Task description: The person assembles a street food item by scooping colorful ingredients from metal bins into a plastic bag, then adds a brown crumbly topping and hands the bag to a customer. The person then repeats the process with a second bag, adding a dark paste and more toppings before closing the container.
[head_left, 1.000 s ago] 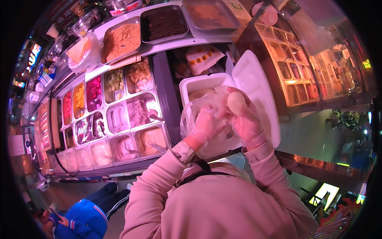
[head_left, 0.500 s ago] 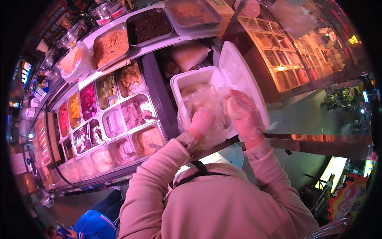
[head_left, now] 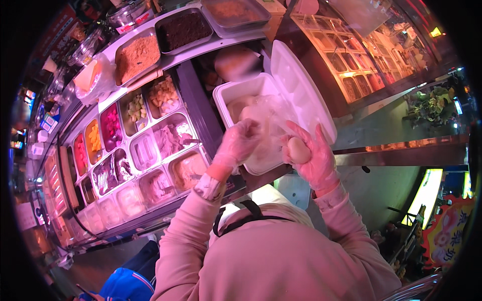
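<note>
A white foam box (head_left: pixel 221 108) stands in front of me with its lid (head_left: pixel 304 95) tipped back on the right side. Inside it lies a crumpled clear plastic bag (head_left: pixel 271 118) around pale round lumps. My left hand (head_left: pixel 237 144), in a thin clear glove, is at the box's left side, its fingers pinched together at the bag's edge. Cradled in my gloved right hand (head_left: pixel 317 163), above the box's right front corner, is a smooth pale ball (head_left: pixel 299 150) that looks like dough. The thumb and fingers curve around it.
Left of the box, a counter holds metal pans of diced fruit (head_left: pixel 163 96) and pastes (head_left: pixel 187 175). Behind are trays of orange crumbs (head_left: pixel 138 57) and dark crumbs (head_left: pixel 183 31). A lit display case (head_left: pixel 351 60) stands at the right. A person in blue (head_left: pixel 125 286) is at lower left.
My left hand has drawn back left out of the bag, which has sunk into the box. My right hand has moved down and turned palm up, showing the pale ball.
</note>
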`<action>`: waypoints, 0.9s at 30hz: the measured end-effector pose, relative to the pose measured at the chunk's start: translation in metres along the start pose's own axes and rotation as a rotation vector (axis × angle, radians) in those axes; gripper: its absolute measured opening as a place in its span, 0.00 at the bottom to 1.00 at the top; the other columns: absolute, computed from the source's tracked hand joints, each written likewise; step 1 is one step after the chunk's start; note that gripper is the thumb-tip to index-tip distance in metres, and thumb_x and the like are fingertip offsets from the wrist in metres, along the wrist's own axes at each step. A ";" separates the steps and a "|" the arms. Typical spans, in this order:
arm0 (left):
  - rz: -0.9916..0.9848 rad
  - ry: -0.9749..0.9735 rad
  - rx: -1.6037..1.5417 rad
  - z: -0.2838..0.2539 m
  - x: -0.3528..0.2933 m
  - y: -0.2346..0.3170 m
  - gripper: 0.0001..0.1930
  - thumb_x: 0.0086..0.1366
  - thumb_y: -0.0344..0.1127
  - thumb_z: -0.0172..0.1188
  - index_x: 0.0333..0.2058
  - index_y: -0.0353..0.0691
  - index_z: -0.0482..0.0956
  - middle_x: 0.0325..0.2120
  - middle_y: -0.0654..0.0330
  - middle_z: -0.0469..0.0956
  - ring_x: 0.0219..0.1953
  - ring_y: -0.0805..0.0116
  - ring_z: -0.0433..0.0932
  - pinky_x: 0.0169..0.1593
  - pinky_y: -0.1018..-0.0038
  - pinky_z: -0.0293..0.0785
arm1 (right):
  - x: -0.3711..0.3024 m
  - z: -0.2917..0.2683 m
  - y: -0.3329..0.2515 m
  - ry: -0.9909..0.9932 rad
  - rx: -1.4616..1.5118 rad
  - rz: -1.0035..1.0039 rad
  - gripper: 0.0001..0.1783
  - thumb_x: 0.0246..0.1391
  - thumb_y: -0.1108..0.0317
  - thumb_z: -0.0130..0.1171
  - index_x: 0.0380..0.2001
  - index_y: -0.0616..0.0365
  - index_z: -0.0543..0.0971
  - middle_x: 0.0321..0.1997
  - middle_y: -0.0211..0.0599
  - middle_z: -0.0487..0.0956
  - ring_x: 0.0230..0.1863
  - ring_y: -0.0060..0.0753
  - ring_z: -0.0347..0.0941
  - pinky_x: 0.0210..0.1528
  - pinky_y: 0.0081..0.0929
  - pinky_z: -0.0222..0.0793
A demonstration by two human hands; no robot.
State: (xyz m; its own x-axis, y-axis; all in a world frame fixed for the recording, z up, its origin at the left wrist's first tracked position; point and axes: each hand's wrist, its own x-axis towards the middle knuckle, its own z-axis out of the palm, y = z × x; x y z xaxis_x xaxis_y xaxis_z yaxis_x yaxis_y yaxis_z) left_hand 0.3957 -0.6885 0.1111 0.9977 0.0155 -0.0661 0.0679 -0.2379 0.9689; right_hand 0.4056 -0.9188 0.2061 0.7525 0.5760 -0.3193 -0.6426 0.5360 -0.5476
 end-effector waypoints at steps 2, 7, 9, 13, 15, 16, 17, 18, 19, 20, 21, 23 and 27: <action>-0.166 -0.123 -0.724 0.028 -0.002 0.040 0.16 0.71 0.34 0.65 0.54 0.35 0.79 0.45 0.63 0.82 0.47 0.74 0.80 0.50 0.76 0.77 | -0.007 0.002 -0.001 0.045 0.019 0.004 0.43 0.73 0.35 0.41 0.68 0.66 0.67 0.48 0.53 0.80 0.37 0.40 0.74 0.42 0.34 0.72; 0.075 -0.319 -0.351 0.107 0.014 -0.098 0.25 0.74 0.53 0.54 0.58 0.41 0.80 0.53 0.49 0.82 0.56 0.54 0.80 0.56 0.65 0.76 | -0.019 0.033 0.007 0.018 -0.109 0.083 0.35 0.73 0.42 0.48 0.66 0.62 0.70 0.41 0.45 0.80 0.30 0.38 0.74 0.30 0.34 0.71; 0.109 -0.360 -0.191 0.109 0.011 -0.096 0.24 0.74 0.53 0.53 0.56 0.41 0.81 0.51 0.50 0.83 0.55 0.53 0.81 0.55 0.64 0.76 | -0.028 0.046 0.006 0.033 0.068 -0.047 0.37 0.74 0.42 0.47 0.71 0.61 0.65 0.29 0.32 0.70 0.21 0.27 0.63 0.21 0.25 0.62; 0.047 0.124 0.036 0.062 -0.018 -0.012 0.22 0.75 0.51 0.56 0.49 0.36 0.83 0.40 0.55 0.87 0.45 0.58 0.84 0.49 0.63 0.79 | -0.033 0.028 -0.018 -0.289 0.421 -0.122 0.35 0.77 0.49 0.45 0.77 0.57 0.57 0.22 0.21 0.56 0.13 0.12 0.46 0.14 0.18 0.47; -0.224 0.286 -0.693 0.048 -0.032 0.002 0.32 0.78 0.59 0.47 0.60 0.32 0.75 0.50 0.54 0.83 0.53 0.58 0.81 0.57 0.66 0.75 | -0.035 0.038 -0.011 -0.026 0.185 -0.166 0.34 0.75 0.53 0.49 0.75 0.60 0.59 0.31 0.30 0.71 0.20 0.19 0.62 0.21 0.19 0.62; -0.213 0.254 -0.916 0.042 -0.042 0.002 0.35 0.79 0.59 0.45 0.66 0.30 0.66 0.60 0.52 0.74 0.62 0.59 0.72 0.65 0.67 0.67 | -0.035 0.049 0.001 0.105 0.055 -0.166 0.33 0.75 0.55 0.51 0.74 0.62 0.61 0.38 0.36 0.76 0.24 0.24 0.69 0.26 0.21 0.69; -0.217 0.220 -1.132 0.035 -0.053 0.002 0.39 0.80 0.59 0.43 0.72 0.28 0.56 0.70 0.50 0.65 0.71 0.61 0.64 0.73 0.68 0.59 | -0.035 0.056 0.014 0.232 -0.077 -0.167 0.32 0.74 0.57 0.52 0.73 0.64 0.62 0.45 0.42 0.81 0.29 0.28 0.77 0.31 0.23 0.76; -0.094 0.279 -0.828 0.032 -0.063 -0.005 0.38 0.80 0.58 0.42 0.73 0.29 0.56 0.71 0.50 0.64 0.72 0.60 0.63 0.74 0.67 0.57 | -0.034 0.057 0.025 0.137 -0.131 -0.126 0.32 0.73 0.59 0.53 0.72 0.65 0.63 0.52 0.47 0.79 0.36 0.35 0.78 0.38 0.28 0.78; 0.024 0.320 -0.518 0.032 -0.075 -0.009 0.37 0.81 0.56 0.42 0.73 0.31 0.56 0.71 0.49 0.62 0.72 0.59 0.62 0.75 0.66 0.56 | -0.031 0.050 0.039 0.045 -0.181 -0.097 0.31 0.72 0.60 0.54 0.71 0.65 0.64 0.58 0.51 0.77 0.43 0.42 0.80 0.44 0.33 0.80; 0.134 0.355 -0.205 0.031 -0.086 -0.014 0.36 0.81 0.55 0.42 0.74 0.32 0.55 0.72 0.48 0.60 0.72 0.59 0.62 0.75 0.65 0.54 | -0.028 0.048 0.050 -0.047 -0.230 -0.068 0.30 0.71 0.62 0.55 0.70 0.66 0.66 0.65 0.55 0.75 0.50 0.49 0.81 0.51 0.37 0.82; 0.251 0.310 -0.068 0.018 -0.101 -0.004 0.34 0.82 0.50 0.41 0.75 0.31 0.50 0.75 0.48 0.53 0.77 0.58 0.54 0.78 0.62 0.47 | -0.023 0.052 0.060 -0.039 -0.336 -0.091 0.27 0.71 0.67 0.54 0.70 0.64 0.67 0.62 0.57 0.77 0.57 0.48 0.81 0.61 0.41 0.79; 0.166 0.226 -0.751 0.000 -0.125 0.032 0.34 0.82 0.50 0.41 0.75 0.31 0.49 0.75 0.48 0.54 0.76 0.59 0.54 0.78 0.62 0.47 | -0.017 0.074 0.081 -0.126 -0.582 -0.300 0.25 0.71 0.72 0.54 0.69 0.62 0.68 0.62 0.55 0.78 0.59 0.47 0.79 0.63 0.41 0.77; 0.227 0.213 -1.301 -0.025 -0.152 0.067 0.32 0.82 0.51 0.42 0.73 0.34 0.55 0.68 0.56 0.65 0.70 0.63 0.63 0.74 0.66 0.55 | 0.013 0.118 0.124 -0.429 -1.200 -0.816 0.23 0.65 0.80 0.56 0.63 0.63 0.75 0.65 0.50 0.78 0.65 0.45 0.75 0.69 0.39 0.65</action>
State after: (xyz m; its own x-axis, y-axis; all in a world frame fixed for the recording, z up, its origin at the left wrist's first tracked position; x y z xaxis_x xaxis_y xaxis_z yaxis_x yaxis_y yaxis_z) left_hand 0.2491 -0.6829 0.1917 0.9594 0.2776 0.0490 -0.2661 0.8346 0.4823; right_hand 0.3183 -0.7723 0.2250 0.6001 0.6229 0.5019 0.5725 0.1038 -0.8133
